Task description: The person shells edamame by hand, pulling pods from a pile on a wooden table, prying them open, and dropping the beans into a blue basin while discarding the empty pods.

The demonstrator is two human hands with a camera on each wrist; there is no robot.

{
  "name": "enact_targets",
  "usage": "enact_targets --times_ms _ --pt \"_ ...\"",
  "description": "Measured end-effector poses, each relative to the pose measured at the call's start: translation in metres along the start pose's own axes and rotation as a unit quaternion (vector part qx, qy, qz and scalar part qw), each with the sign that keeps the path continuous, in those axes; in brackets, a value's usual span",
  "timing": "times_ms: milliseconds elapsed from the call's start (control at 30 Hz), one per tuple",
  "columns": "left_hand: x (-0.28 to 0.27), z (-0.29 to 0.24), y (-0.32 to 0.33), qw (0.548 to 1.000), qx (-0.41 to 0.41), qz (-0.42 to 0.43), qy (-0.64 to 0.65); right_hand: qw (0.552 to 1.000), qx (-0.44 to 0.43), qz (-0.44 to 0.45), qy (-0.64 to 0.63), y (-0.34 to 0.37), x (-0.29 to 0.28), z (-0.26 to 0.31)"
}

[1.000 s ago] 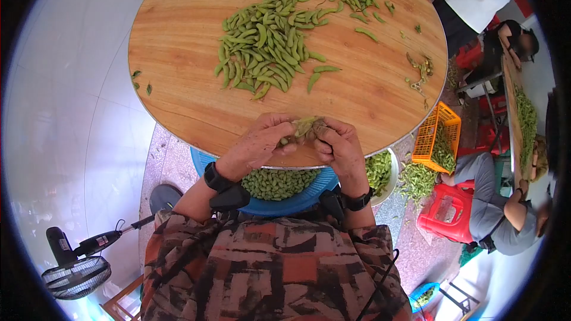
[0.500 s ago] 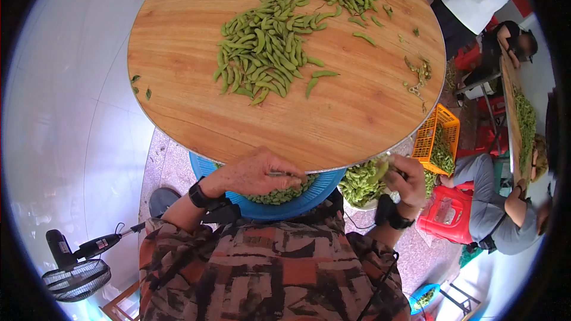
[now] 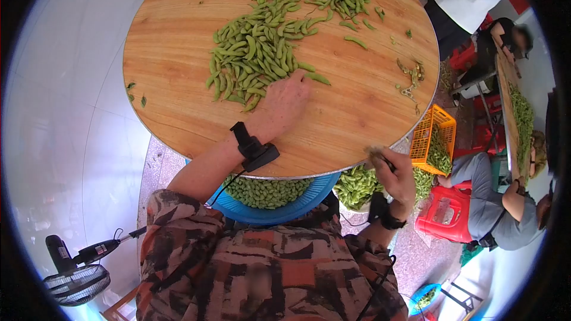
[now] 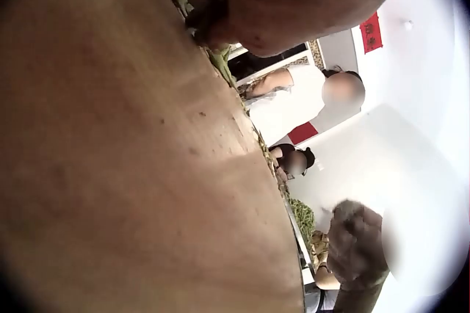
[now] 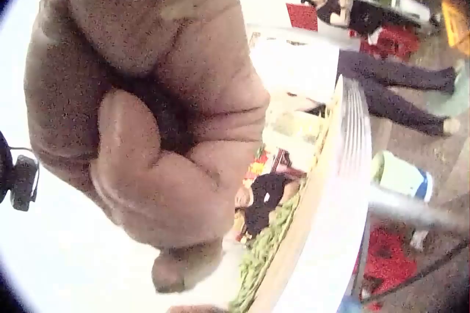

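On the round wooden table (image 3: pixel 339 119) lies a heap of green soybean pods (image 3: pixel 250 53). My left hand (image 3: pixel 282 104) reaches palm down to the near right edge of this heap, its fingertips right at a loose pod (image 3: pixel 306 66). Its fingers are mostly hidden beneath it; I cannot tell if they pinch a pod. Beyond the table's near right edge my right hand (image 3: pixel 397 172) hangs in the air with its fingers curled. In the right wrist view the thumb (image 5: pixel 128 129) bends in against the fingers, with no pod visible.
Below the table edge a blue basin (image 3: pixel 262 217) holds shelled beans (image 3: pixel 267 193). Beside it, a bowl of pods or husks (image 3: pixel 357 187) stands under my right hand. To the right are a yellow crate (image 3: pixel 421 142), a red stool (image 3: pixel 443 214) and several people; a fan (image 3: pixel 77 285) stands left.
My hands have parted from working together on a pod at the table edge. The right moved out over the bowl with a green pod or husk, no longer visible; the left reached forward to the heap.
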State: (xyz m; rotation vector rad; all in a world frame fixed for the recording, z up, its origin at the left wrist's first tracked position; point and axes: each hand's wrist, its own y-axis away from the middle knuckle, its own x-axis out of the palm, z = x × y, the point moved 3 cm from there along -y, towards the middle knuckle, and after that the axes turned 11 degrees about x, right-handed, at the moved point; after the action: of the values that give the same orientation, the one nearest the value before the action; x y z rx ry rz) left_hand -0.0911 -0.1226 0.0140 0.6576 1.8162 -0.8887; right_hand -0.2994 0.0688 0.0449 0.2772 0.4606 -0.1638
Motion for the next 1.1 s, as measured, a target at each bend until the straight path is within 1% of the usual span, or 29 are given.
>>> enact_targets --times_ms 33,100,133,167,200,233,300,333,367,400,433,467,500,567,633,700,833,867,900,933,967,1000,1033,1067,1100 --pt "-0.001 -0.001 0.004 1.0 0.001 0.001 0.0 0.999 0.003 -0.024 -0.043 -0.008 0.011 0.004" --pt "-0.008 -0.007 0.014 0.988 0.05 -0.116 0.087 0.987 0.018 -0.059 -0.151 -0.024 0.04 0.01" --pt "-0.014 -0.012 0.019 0.988 0.052 -0.113 0.088 0.986 0.021 -0.061 -0.154 -0.028 0.053 0.018" --pt "-0.019 -0.013 0.023 0.963 -0.039 -0.074 0.254 0.969 0.04 -0.041 -0.241 -0.033 0.066 0.025" --pt "-0.018 -0.016 0.029 0.902 -0.131 -0.031 0.411 0.943 0.059 -0.02 -0.326 -0.035 0.077 0.03" --pt "-0.013 -0.02 0.036 0.902 -0.129 -0.03 0.411 0.943 0.059 -0.022 -0.327 -0.038 0.084 0.031" --pt "-0.003 -0.025 0.051 0.812 -0.203 -0.066 0.543 0.908 0.066 0.085 -0.404 -0.042 0.104 0.034" --pt "-0.005 -0.03 0.056 0.812 -0.205 -0.067 0.543 0.906 0.063 0.079 -0.41 -0.043 0.109 0.04" --pt "-0.011 -0.033 0.06 0.835 -0.194 -0.1 0.505 0.907 0.063 0.081 -0.409 -0.043 0.111 0.042" --pt "-0.017 -0.036 0.063 0.856 -0.182 -0.132 0.466 0.896 0.074 0.09 -0.429 -0.042 0.113 0.043" --pt "-0.013 -0.036 0.066 0.855 -0.184 -0.132 0.467 0.884 0.084 0.099 -0.449 -0.042 0.114 0.043" --pt "-0.012 -0.035 0.069 0.903 -0.135 -0.18 0.365 0.884 0.086 0.099 -0.448 -0.041 0.116 0.044" --pt "-0.016 -0.038 0.07 0.936 -0.083 -0.226 0.257 0.877 0.093 0.108 -0.458 -0.042 0.118 0.045" --pt "-0.018 -0.042 0.074 0.936 -0.08 -0.228 0.254 0.87 0.102 0.117 -0.468 -0.041 0.12 0.043" --pt "-0.024 -0.045 0.077 0.938 -0.079 -0.231 0.248 0.868 0.09 0.154 -0.464 -0.041 0.123 0.039" --pt "-0.027 -0.048 0.078 0.943 -0.057 -0.252 0.209 0.871 0.089 0.158 -0.456 -0.041 0.124 0.038" --pt "-0.015 -0.04 0.084 0.937 -0.055 -0.238 0.248 0.878 0.082 0.165 -0.442 -0.04 0.12 0.039" --pt "-0.003 -0.034 0.088 0.816 -0.167 -0.204 0.515 0.877 0.083 0.165 -0.443 -0.04 0.119 0.037" --pt "0.007 -0.036 0.09 0.612 -0.263 -0.15 0.731 0.864 0.087 0.183 -0.46 -0.041 0.119 0.035" --pt "0.005 -0.038 0.09 0.612 -0.264 -0.15 0.73 0.851 0.089 0.202 -0.477 -0.042 0.118 0.034" --pt "0.003 -0.044 0.089 0.518 -0.254 -0.144 0.804 0.851 0.089 0.203 -0.477 -0.041 0.117 0.034" --pt "0.001 -0.049 0.088 0.416 -0.24 -0.137 0.867 0.859 0.082 0.201 -0.463 -0.04 0.116 0.036" --pt "0.001 -0.049 0.087 0.415 -0.241 -0.138 0.866 0.868 0.075 0.199 -0.449 -0.039 0.115 0.038" --pt "0.003 -0.048 0.087 0.471 -0.244 -0.134 0.837 0.868 0.076 0.2 -0.448 -0.038 0.116 0.038" --pt "0.003 -0.046 0.086 0.525 -0.246 -0.129 0.805 0.929 0.036 0.136 -0.342 -0.038 0.116 0.04"
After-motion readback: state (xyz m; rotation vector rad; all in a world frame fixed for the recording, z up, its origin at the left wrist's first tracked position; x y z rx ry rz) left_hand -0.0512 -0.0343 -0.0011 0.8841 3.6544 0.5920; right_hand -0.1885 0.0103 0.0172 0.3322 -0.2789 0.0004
